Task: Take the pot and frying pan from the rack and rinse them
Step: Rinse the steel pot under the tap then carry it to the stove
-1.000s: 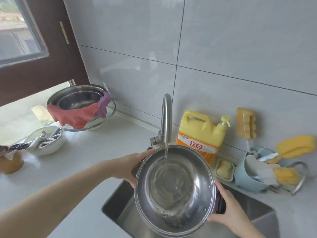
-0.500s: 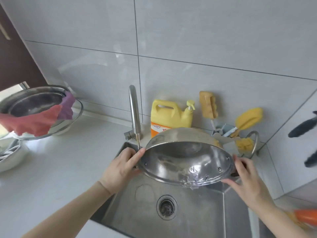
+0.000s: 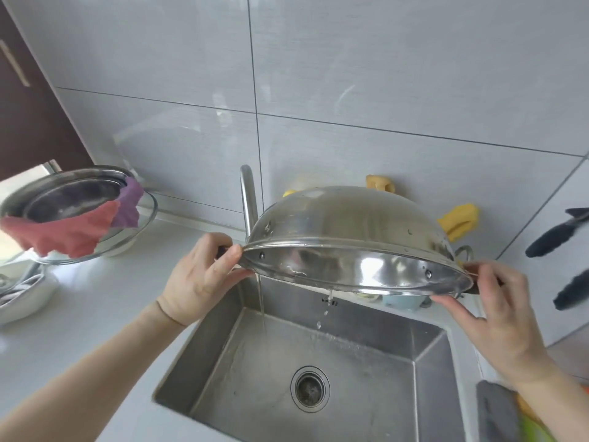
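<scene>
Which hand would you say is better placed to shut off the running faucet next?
Left, probably. The left hand grips the pot handle right beside the faucet; the right hand holds the far handle.

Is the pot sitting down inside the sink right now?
No, both hands hold the pot tipped nearly upside down in the air above the sink, with water dripping from its rim.

Home kitchen, steel sink (image 3: 424, 352) set in white counter (image 3: 95, 314), running tap (image 3: 250, 199), grey tiled wall (image 3: 382, 74), sponges (image 3: 460, 220)
</scene>
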{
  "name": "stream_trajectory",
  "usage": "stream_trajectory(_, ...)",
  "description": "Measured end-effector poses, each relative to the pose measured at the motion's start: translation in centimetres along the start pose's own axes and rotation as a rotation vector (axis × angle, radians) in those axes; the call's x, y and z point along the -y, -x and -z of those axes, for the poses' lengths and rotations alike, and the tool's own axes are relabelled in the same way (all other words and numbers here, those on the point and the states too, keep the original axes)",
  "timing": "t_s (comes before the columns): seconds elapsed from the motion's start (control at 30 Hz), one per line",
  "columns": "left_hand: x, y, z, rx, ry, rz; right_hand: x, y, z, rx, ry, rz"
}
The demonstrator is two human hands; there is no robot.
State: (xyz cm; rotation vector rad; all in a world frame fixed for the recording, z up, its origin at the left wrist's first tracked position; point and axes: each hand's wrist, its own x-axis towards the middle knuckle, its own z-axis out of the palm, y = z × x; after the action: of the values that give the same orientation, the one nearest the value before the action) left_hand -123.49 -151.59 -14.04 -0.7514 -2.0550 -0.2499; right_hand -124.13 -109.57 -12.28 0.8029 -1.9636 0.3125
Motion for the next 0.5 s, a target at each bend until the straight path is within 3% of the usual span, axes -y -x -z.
stream_trajectory(0.23, -0.5, 2.8, -0.5, 0.046, 0.026, 0.047, 0.0, 1.3, -1.2, 0.087, -0.045, 0.007)
stream_trajectory(0.5, -3.6, 13.1, -1.6, 0.334, 0.163, 0.267, 3.8, 7.8, -5.6, 0.493, -0.236, -0.144)
